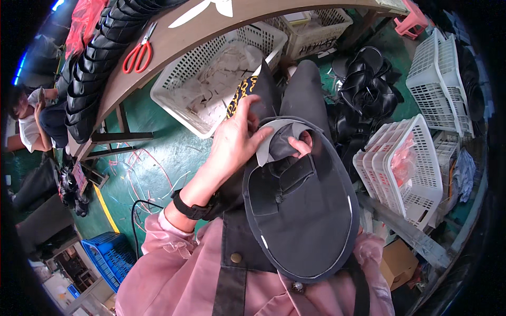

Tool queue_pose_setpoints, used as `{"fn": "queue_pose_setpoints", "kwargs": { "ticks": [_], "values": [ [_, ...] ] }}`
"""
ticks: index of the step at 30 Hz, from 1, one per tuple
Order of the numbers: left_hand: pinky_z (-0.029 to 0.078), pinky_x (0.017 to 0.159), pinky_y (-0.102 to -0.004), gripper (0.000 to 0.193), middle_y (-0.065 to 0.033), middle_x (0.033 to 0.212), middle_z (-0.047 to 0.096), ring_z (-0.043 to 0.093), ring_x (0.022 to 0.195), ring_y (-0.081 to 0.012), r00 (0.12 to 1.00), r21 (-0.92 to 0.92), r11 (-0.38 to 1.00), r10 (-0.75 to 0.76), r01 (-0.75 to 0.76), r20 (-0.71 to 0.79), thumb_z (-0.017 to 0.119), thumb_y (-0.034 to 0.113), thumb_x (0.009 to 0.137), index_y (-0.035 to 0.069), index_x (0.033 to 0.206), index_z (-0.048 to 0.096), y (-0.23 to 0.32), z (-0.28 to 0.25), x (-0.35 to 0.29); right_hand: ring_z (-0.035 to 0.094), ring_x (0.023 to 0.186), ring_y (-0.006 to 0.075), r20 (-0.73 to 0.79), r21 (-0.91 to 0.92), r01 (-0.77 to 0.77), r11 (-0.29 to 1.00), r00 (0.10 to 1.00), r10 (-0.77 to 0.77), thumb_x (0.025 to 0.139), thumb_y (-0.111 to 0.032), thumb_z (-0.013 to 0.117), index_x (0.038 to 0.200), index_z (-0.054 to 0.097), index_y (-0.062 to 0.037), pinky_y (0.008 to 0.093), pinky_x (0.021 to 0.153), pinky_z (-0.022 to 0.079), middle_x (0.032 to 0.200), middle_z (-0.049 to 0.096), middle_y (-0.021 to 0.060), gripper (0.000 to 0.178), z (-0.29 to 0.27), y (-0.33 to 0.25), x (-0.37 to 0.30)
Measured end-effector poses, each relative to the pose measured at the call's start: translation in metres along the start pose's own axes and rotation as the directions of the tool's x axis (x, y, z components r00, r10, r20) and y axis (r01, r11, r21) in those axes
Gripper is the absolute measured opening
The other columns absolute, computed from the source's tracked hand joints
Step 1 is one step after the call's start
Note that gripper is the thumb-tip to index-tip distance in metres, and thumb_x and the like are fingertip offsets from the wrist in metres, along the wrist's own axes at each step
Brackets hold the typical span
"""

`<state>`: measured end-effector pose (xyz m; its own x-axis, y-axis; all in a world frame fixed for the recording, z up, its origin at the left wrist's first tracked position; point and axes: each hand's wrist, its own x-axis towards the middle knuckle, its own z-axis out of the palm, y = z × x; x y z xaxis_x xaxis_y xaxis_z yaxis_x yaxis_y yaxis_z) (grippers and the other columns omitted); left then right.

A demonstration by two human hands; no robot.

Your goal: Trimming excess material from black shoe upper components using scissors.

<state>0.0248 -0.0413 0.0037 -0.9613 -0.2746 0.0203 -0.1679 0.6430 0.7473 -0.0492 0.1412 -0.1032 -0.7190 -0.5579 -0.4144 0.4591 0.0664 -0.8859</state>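
Observation:
A black shoe upper, or a piece much like one, rests on my lap with its broad oval panel toward my body. Its far end has a curved opening with a grey lining, and small white marks lie along its rim. My left hand grips the left edge of that opening, thumb on the grey lining and fingers curled behind. Through the opening pokes part of my right hand, its thumb bent onto the lining. The rest of that hand is hidden beneath the piece.
A brown table ahead carries red-handled scissors and a long row of nested black pieces. Beneath it stands a white basket of scraps. Black pieces and white crates lie right. A seated person is far left.

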Motion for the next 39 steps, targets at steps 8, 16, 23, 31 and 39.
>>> {"fn": "queue_pose_setpoints", "kwargs": {
  "ticks": [8, 16, 23, 31, 39],
  "values": [
    [0.037, 0.049, -0.0327, 0.030, -0.0097, 0.053, 0.047, 0.044, 0.050, -0.0128, 0.923, -0.193, 0.930, -0.251, 0.314, 0.292, 0.068, 0.028, 0.079, -0.002, 0.076, 0.060, -0.023, 0.000, -0.023, 0.053, 0.065, 0.0071, 0.011, 0.168, -0.090, 0.982, 0.996, 0.089, 0.079, -0.022, 0.068, 0.114, 0.050, 0.0010, 0.0213, 0.056, 0.043, 0.081, 0.058, 0.0032, 0.046, 0.016, -0.021, -0.018],
    [0.043, 0.053, -0.0389, 0.028, -0.0181, 0.061, 0.055, 0.058, 0.058, -0.0337, 0.943, 0.030, 0.982, -0.185, 0.185, 0.275, 0.067, 0.027, 0.078, 0.000, 0.081, 0.060, -0.005, -0.012, -0.026, 0.052, 0.071, 0.0090, 0.422, -0.165, -0.250, 0.954, 0.856, 0.297, 0.071, -0.029, 0.075, 0.109, 0.054, -0.0014, 0.0220, 0.063, 0.043, 0.082, 0.056, 0.0003, 0.051, 0.010, -0.046, -0.032],
    [0.044, 0.054, -0.0365, 0.029, -0.0178, 0.064, 0.058, 0.056, 0.059, -0.0349, 0.928, 0.266, 0.962, -0.041, -0.064, 0.371, 0.066, 0.027, 0.079, -0.001, 0.085, 0.060, -0.006, -0.017, -0.026, 0.053, 0.067, 0.0102, 0.577, -0.069, -0.389, 0.919, 0.736, 0.355, 0.071, -0.022, 0.072, 0.097, 0.056, -0.0018, 0.0233, 0.059, 0.043, 0.078, 0.056, 0.0023, 0.037, 0.005, -0.007, -0.021],
    [0.045, 0.060, -0.0353, 0.025, -0.0184, 0.073, 0.060, 0.060, 0.068, -0.0328, 0.964, -0.065, 0.996, -0.048, 0.068, 0.263, 0.063, 0.023, 0.082, 0.000, 0.092, 0.060, 0.002, -0.003, -0.016, 0.053, 0.071, 0.0085, 0.448, -0.060, -0.251, 0.966, 0.858, 0.251, 0.080, -0.025, 0.066, 0.101, 0.057, 0.0004, 0.0237, 0.061, 0.043, 0.078, 0.058, 0.0026, 0.034, 0.024, -0.032, -0.040],
    [0.045, 0.060, -0.0383, 0.025, -0.0211, 0.073, 0.058, 0.059, 0.072, -0.0364, 0.950, 0.122, 0.992, -0.068, 0.032, 0.305, 0.065, 0.021, 0.080, -0.001, 0.087, 0.058, 0.004, -0.007, -0.014, 0.049, 0.067, 0.0062, 0.041, -0.102, 0.054, 0.993, 0.998, -0.050, 0.085, -0.025, 0.062, 0.084, 0.061, -0.0006, 0.0222, 0.059, 0.040, 0.072, 0.056, -0.0004, 0.025, 0.041, -0.061, -0.061]
  ]
}}
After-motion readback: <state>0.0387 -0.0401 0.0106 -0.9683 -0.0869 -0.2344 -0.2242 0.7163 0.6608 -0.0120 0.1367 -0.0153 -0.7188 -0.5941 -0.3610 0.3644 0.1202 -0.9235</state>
